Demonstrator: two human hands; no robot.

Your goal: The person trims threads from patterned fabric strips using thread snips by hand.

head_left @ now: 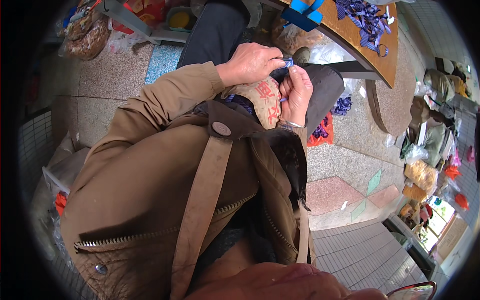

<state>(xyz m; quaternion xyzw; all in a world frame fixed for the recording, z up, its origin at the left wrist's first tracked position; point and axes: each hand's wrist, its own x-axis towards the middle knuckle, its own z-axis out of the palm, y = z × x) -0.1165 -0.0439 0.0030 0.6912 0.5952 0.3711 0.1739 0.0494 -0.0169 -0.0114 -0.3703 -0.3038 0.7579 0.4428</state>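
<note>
Both hands meet over my lap at a small blue striped strip of fabric (288, 62). My left hand (248, 64) is closed, its thumb and fingers pinching the strip's left side. On the other side my right hand (298, 91) pinches it between thumb and forefinger, the other fingers curled in. A bit of purple-blue fabric shows below the right palm. Under the hands lies a cream cloth (265, 100) with red printing, and dark blue striped fabric (241, 102) peeks out beside it. Fine detail of the strip is hidden by the fingertips.
A wooden table (387, 65) at the upper right bears a tangled pile of blue striped strips (367, 27) and a blue holder (302, 16) at its edge. A red bag (327, 131) and more purple-blue pieces (342, 106) lie on the floor right of my knee.
</note>
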